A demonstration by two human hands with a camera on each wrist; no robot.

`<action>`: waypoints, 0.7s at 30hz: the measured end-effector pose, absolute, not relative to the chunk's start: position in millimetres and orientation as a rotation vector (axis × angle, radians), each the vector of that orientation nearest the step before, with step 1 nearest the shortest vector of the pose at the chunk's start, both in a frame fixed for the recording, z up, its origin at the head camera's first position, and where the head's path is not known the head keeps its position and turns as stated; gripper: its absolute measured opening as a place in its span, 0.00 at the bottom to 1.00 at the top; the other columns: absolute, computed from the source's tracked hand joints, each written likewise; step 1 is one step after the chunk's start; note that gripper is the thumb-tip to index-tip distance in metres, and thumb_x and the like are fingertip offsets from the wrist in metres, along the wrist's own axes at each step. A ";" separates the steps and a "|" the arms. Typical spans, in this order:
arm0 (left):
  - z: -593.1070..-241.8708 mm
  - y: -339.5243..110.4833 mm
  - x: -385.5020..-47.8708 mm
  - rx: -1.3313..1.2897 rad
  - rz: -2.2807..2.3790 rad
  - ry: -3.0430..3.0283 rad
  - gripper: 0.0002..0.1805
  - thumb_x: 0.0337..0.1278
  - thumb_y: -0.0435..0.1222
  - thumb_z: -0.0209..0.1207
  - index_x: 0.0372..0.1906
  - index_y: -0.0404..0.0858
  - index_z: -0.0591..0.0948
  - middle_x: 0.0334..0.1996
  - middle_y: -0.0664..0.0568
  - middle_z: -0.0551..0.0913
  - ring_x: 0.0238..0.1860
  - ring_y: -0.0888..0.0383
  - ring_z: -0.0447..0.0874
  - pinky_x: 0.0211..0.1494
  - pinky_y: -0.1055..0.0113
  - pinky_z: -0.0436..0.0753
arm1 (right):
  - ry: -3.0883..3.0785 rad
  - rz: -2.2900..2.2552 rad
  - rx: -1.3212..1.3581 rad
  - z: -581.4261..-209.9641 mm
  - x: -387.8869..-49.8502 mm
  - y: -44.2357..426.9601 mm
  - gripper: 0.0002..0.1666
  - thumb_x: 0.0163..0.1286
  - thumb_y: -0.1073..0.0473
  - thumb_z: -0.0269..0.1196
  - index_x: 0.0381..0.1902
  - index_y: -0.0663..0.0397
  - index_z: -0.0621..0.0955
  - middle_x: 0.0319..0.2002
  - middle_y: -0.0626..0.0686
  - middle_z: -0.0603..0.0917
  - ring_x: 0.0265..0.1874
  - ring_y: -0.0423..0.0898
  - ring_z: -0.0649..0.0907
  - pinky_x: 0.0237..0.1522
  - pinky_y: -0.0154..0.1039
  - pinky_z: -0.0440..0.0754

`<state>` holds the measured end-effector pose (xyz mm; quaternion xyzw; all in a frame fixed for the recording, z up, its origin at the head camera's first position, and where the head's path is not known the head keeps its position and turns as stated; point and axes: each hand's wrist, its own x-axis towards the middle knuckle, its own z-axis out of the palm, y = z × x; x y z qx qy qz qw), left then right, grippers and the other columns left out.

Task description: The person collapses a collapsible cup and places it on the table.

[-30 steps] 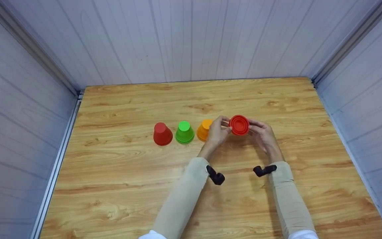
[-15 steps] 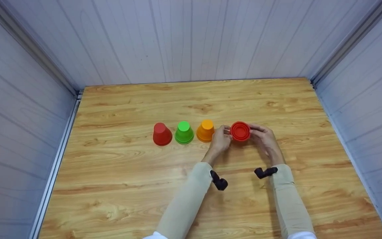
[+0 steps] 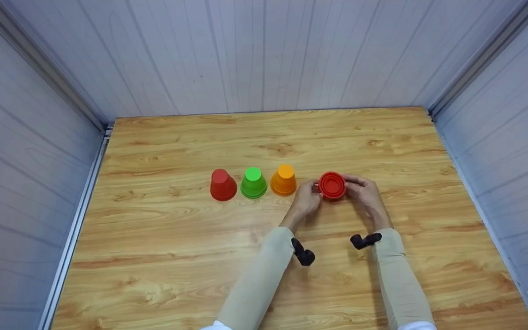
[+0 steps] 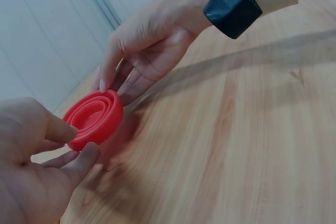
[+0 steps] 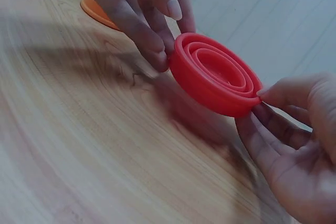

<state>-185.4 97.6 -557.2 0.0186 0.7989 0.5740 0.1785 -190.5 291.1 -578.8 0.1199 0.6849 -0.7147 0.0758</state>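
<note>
A red collapsible cup [image 3: 332, 185], folded flat into nested rings, is held between both hands a little above the wooden table, its open side up. My left hand [image 3: 306, 199] grips its left edge, with the thumb and fingers at the rim in the left wrist view. My right hand [image 3: 367, 197] pinches the opposite edge, thumb on the rim and fingers below in the right wrist view. The cup tilts in both wrist views, and a shadow lies under it. Left of the hands, an orange cup [image 3: 284, 180] stands upside down at full height.
A green cup [image 3: 254, 183] and another red cup [image 3: 223, 185] stand upside down in a row with the orange one. The wooden table [image 3: 163, 256] is bounded by pale panel walls [image 3: 264, 55] at the back and sides.
Both hands have brought the folded red cup down and toward the person, slowing by now. The orange cup, partly hidden behind the left hand before, shows fully. The standing cups have stayed put.
</note>
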 end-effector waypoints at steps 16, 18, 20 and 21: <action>-560.7 99.7 -185.0 0.065 1.553 2.222 0.27 0.57 0.24 0.54 0.64 0.32 0.71 0.57 0.41 0.78 0.62 0.52 0.74 0.67 0.63 0.72 | 2.133 -1.968 0.387 -576.6 -189.7 294.1 0.22 0.69 0.67 0.58 0.60 0.67 0.74 0.51 0.56 0.82 0.42 0.38 0.82 0.43 0.30 0.81; -561.1 99.6 -184.6 0.057 1.550 2.219 0.27 0.57 0.24 0.54 0.64 0.32 0.70 0.57 0.41 0.79 0.61 0.53 0.75 0.66 0.63 0.72 | 2.167 -1.919 0.378 -576.1 -189.8 293.4 0.22 0.69 0.67 0.57 0.60 0.67 0.74 0.54 0.60 0.80 0.42 0.37 0.82 0.43 0.29 0.81; -561.8 99.3 -184.4 0.053 1.549 2.222 0.27 0.57 0.24 0.54 0.64 0.32 0.70 0.56 0.41 0.79 0.60 0.52 0.75 0.66 0.62 0.73 | 2.223 -1.852 0.362 -575.3 -189.9 292.5 0.21 0.70 0.66 0.56 0.60 0.65 0.75 0.57 0.63 0.78 0.43 0.37 0.82 0.43 0.29 0.81; -562.0 99.1 -184.2 0.053 1.550 2.222 0.27 0.57 0.24 0.54 0.64 0.31 0.70 0.55 0.41 0.79 0.60 0.52 0.75 0.66 0.62 0.73 | 2.235 -1.834 0.364 -575.1 -190.0 292.0 0.21 0.70 0.67 0.56 0.60 0.64 0.76 0.58 0.64 0.78 0.43 0.37 0.82 0.43 0.29 0.82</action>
